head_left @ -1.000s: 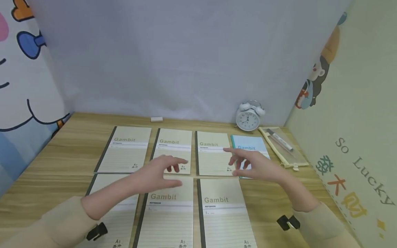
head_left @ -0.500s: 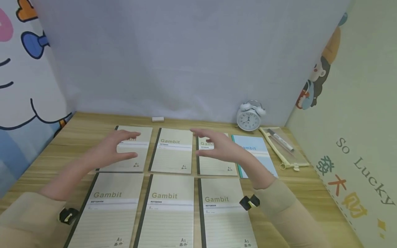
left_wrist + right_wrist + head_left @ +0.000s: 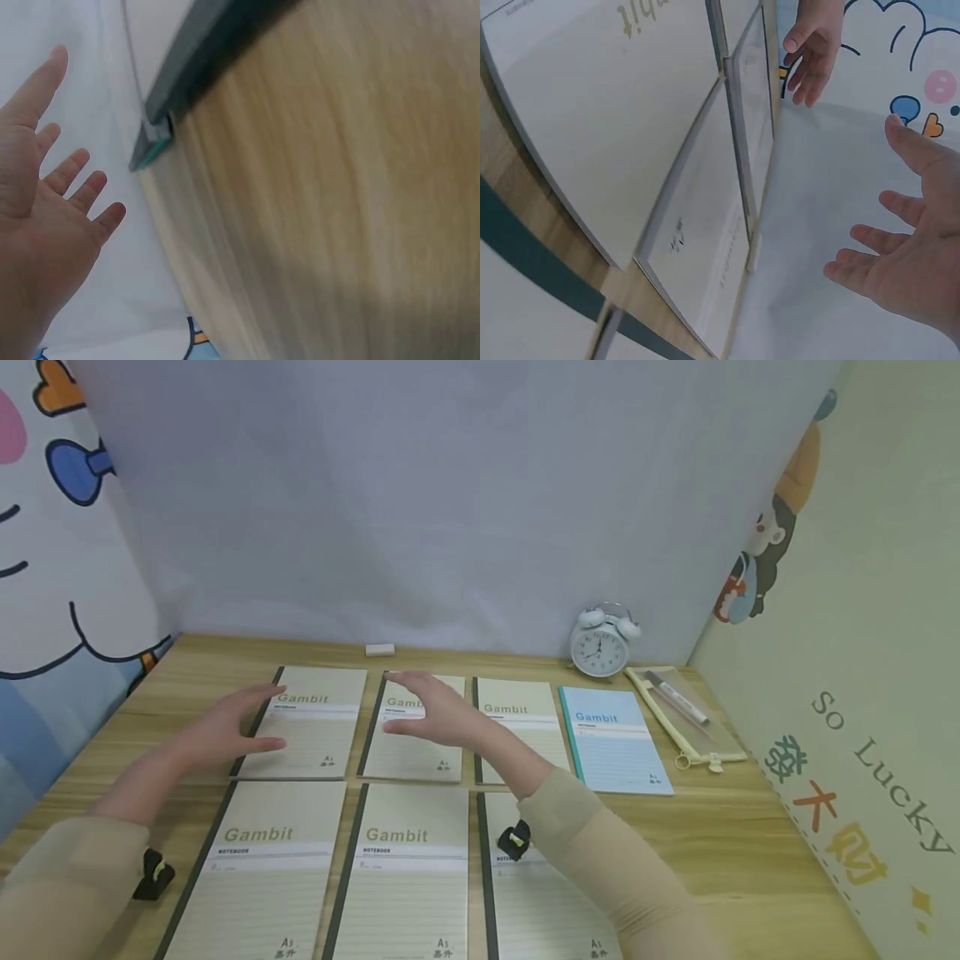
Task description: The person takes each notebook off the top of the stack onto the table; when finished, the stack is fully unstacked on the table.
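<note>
My left hand (image 3: 225, 727) hovers over the left edge of the back-left cream Gambit notebook (image 3: 315, 727), thumb and fingers spread apart. Above the second back notebook (image 3: 420, 752) is my right hand (image 3: 438, 710), its thumb and fingers also apart and pointing left. Neither hand holds anything. In the left wrist view the left hand (image 3: 52, 217) shows relaxed, spread fingers, beside a dark notebook spine (image 3: 202, 45). The right wrist view shows the right hand (image 3: 907, 240) with its palm facing in. Another cream notebook (image 3: 517, 710) and a blue notebook (image 3: 618, 743) lie farther right.
Cream notebooks (image 3: 262, 877) form a front row on the wooden table (image 3: 712, 843). At the back stand a white alarm clock (image 3: 600, 647) and a small white block (image 3: 379, 650). A mesh pouch (image 3: 712, 735) with a marker (image 3: 678, 697) lies by the right wall.
Both hands have moved left across the back row, the right one from near the blue notebook to the second cream one. The notebooks have stayed in place.
</note>
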`<move>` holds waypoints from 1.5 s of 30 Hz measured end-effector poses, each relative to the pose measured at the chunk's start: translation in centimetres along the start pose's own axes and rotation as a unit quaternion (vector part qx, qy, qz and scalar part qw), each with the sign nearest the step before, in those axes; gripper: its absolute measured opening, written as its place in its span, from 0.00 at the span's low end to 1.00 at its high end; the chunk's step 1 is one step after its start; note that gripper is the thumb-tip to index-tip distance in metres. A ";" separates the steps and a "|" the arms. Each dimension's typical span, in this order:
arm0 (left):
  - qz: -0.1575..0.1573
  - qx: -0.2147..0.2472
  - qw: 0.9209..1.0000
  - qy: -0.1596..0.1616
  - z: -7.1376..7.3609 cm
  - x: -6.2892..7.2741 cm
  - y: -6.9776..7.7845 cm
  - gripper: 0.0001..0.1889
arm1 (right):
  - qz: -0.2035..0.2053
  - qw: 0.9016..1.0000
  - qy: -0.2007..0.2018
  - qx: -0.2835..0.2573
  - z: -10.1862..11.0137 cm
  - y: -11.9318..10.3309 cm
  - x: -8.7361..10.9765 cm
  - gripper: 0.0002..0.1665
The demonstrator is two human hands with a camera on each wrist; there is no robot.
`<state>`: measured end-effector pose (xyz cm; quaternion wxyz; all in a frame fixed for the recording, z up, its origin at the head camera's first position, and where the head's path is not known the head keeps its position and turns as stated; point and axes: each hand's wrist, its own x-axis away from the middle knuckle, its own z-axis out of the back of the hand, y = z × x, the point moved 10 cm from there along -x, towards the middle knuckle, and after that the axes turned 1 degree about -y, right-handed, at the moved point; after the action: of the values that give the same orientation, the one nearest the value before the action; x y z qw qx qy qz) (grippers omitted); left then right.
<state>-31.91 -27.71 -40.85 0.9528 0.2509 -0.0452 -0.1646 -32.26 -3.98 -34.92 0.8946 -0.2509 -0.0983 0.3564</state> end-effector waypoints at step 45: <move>0.091 0.008 0.994 -0.052 -1.6 -0.5 -6.2 0.57 | -0.051 0.996 -0.075 0.001 -9.7 0.8 -5.7 0.41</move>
<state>-33.94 -31.87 -45.25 0.9581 0.2447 -0.1186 -0.0893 -33.42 -11.05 -43.63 0.9021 -0.2171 -0.1779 0.3279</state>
